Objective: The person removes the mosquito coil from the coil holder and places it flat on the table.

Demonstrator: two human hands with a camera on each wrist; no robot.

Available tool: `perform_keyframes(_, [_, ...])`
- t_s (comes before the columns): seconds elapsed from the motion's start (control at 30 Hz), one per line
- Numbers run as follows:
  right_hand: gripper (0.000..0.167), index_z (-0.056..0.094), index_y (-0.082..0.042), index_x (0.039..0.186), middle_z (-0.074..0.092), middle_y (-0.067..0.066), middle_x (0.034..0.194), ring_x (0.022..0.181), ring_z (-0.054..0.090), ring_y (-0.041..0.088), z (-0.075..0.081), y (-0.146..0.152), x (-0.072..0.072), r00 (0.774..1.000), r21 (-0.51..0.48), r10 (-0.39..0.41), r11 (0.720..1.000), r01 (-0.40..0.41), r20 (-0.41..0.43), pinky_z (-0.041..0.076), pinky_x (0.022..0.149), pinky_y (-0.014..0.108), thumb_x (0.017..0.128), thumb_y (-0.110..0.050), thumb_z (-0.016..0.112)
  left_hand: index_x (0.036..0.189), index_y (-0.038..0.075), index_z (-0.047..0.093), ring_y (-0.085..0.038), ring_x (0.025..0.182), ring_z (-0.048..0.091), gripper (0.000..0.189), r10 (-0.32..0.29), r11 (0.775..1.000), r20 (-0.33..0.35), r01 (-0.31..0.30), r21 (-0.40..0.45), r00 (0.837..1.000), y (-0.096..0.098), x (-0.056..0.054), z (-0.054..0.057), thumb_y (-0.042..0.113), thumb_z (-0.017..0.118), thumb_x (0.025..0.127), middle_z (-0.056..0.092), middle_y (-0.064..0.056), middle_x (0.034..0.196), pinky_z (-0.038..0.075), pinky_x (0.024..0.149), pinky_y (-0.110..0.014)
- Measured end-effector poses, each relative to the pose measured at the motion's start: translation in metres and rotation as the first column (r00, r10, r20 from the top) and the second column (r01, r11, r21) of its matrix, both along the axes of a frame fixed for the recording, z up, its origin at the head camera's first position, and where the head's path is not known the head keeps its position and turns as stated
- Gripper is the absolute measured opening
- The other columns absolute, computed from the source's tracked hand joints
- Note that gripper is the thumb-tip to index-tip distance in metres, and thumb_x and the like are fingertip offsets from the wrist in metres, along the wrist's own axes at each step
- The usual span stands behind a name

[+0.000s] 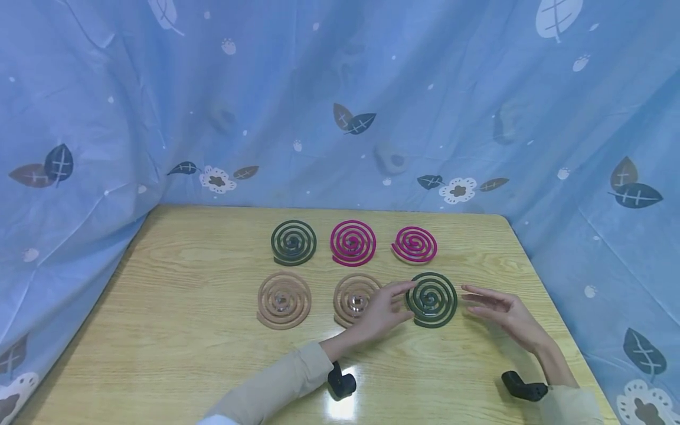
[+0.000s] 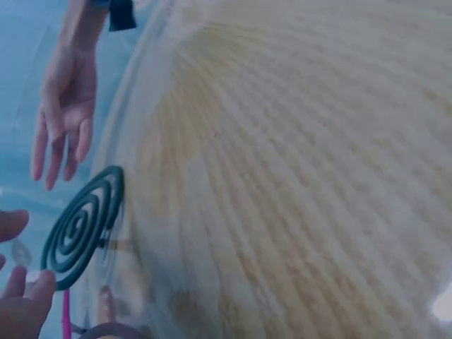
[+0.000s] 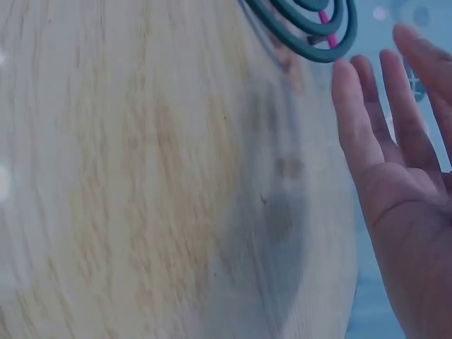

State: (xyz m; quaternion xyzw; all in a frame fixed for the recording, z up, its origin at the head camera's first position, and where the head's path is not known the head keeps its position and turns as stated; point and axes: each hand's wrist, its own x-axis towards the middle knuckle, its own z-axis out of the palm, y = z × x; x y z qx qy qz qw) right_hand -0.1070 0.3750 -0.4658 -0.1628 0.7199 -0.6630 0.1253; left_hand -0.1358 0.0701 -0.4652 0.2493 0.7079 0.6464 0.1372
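Observation:
A dark green mosquito coil [image 1: 430, 299] sits at the front right of the group, between my two hands. My left hand [image 1: 383, 308] is at its left edge, thumb and fingers apart, and its fingertips overlap the rim; whether they touch cannot be told. To the right, with a gap, my right hand [image 1: 507, 313] has its fingers extended toward the coil and holds nothing. The left wrist view shows the same green coil [image 2: 115, 187] raised above the table. Partly behind my left hand lies a tan coil [image 1: 342, 289] with a shiny metal piece at its middle.
Another tan coil [image 1: 262, 301] lies front left. Along the back row are a dark green coil [image 1: 293, 242], a magenta coil [image 1: 352, 243] and a second, tilted magenta coil [image 1: 414, 244]. The wooden table [image 1: 186, 330] meets a blue patterned curtain [image 1: 297, 77] behind and at the sides.

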Motion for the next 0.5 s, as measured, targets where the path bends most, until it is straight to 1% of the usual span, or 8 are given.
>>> perform_keyframes(0.07, [0.048,0.040,0.010,0.138,0.054,0.011,0.137,0.117,0.058,0.015,-0.002,0.001,-0.001,0.999,0.081,-0.047,0.996,0.048,-0.007,0.051,0.095,0.027,0.093,0.005,0.055,0.133,-0.002,0.053,-0.031,0.127,0.048,0.056,0.022,1.000,-0.024,-0.022,-0.007,0.999,0.003,0.000,-0.001,-0.013,0.067,0.080,0.049,-0.016,0.138,0.045,0.102,-0.033])
perform_keyframes(0.13, [0.049,0.042,0.009,0.138,0.054,0.010,0.137,0.115,0.059,0.012,-0.003,0.001,-0.003,0.997,0.129,-0.075,0.989,0.076,-0.013,0.052,0.093,0.024,0.092,0.003,0.059,0.132,-0.002,0.054,-0.031,0.125,0.049,0.056,0.047,0.999,-0.049,-0.048,-0.021,0.998,0.006,0.001,-0.002,-0.013,0.068,0.079,0.050,-0.017,0.136,0.047,0.101,-0.031])
perform_keyframes(0.3, [0.049,0.045,0.010,0.136,0.058,0.009,0.133,0.110,0.062,0.013,-0.006,-0.001,-0.006,0.994,0.139,-0.105,0.984,0.107,-0.022,0.055,0.088,0.025,0.090,0.004,0.061,0.130,-0.002,0.056,-0.029,0.124,0.050,0.056,0.112,0.992,-0.095,-0.117,-0.045,0.989,0.010,0.004,-0.002,-0.016,0.067,0.077,0.051,-0.016,0.132,0.046,0.100,-0.028])
perform_keyframes(0.37, [0.049,0.045,0.010,0.135,0.060,0.011,0.129,0.108,0.063,0.014,-0.007,-0.002,-0.007,0.993,0.132,-0.116,0.984,0.119,-0.026,0.056,0.087,0.026,0.089,0.004,0.062,0.129,-0.002,0.056,-0.028,0.122,0.051,0.056,0.131,0.989,-0.131,-0.138,-0.053,0.983,0.011,0.004,-0.003,-0.017,0.068,0.076,0.052,-0.016,0.130,0.047,0.099,-0.027])
perform_keyframes(0.5, [0.050,0.045,0.012,0.134,0.061,0.015,0.126,0.107,0.064,0.015,-0.009,-0.002,-0.009,0.992,0.144,-0.123,0.981,0.127,-0.032,0.056,0.086,0.027,0.088,0.003,0.064,0.127,-0.004,0.057,-0.028,0.118,0.054,0.057,0.145,0.982,-0.217,-0.167,-0.091,0.965,0.012,0.003,-0.005,-0.017,0.070,0.074,0.053,-0.017,0.127,0.049,0.096,-0.022])
